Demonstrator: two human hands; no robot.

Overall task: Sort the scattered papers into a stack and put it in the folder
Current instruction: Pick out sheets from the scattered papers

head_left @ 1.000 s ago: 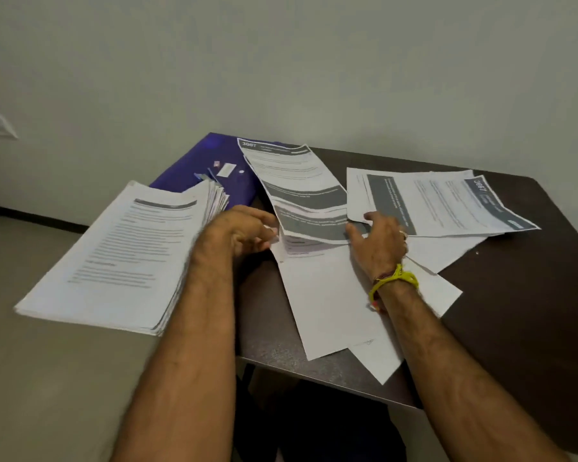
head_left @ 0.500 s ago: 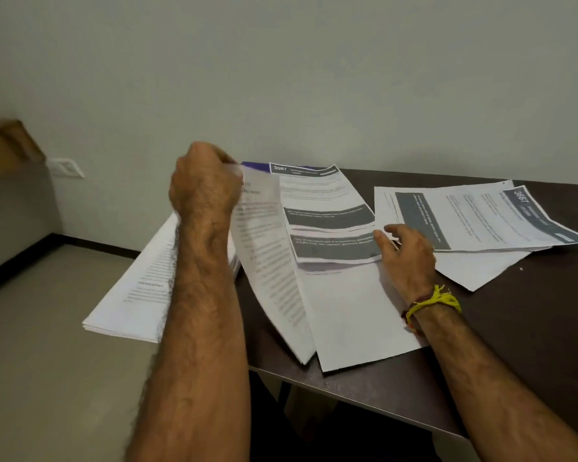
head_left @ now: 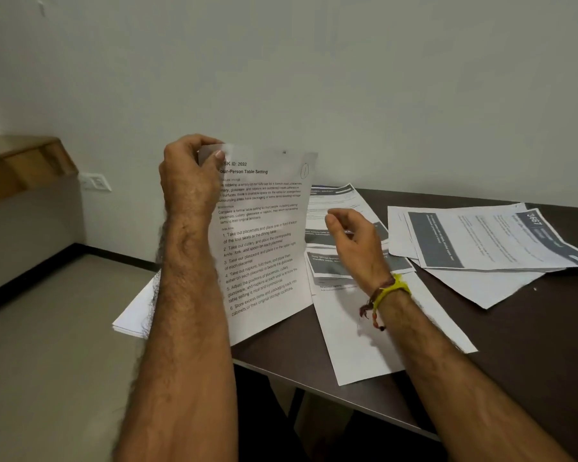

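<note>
— One sheet (head_left: 264, 235) is up in my left hand (head_left: 189, 181); thumb and fingers pinch its top left corner, and it hangs upright in front of me, printed side toward me, its bottom edge over the near corner of the table (head_left: 514, 345).

— And your right hand?

— My right hand (head_left: 354, 241) hovers just above the loose papers (head_left: 354, 328) in the middle; fingers loosely curled, holding nothing.

— Where is the stack?

— Only a corner of the stack (head_left: 132, 315) shows, behind my left forearm, hanging past the table's left edge; the folder I cannot see at all from here. Further right lies another pile (head_left: 488, 241) of overlapping pages, dark banners up.

— So what could go wrong?

— Several things, I judge; a one-corner pinch lets the sheet swing and curl, so it may land skewed on the stack or crease at the corner; the stack overhangs the edge, so a careless drop or a nudge from my forearm could tip it to the floor; the middle papers also jut over the near edge, and my right wrist could drag one off.

— How would you guard against that?

— Steady the lower edge with my right hand before laying the sheet down; push the stack further onto the table.
</note>
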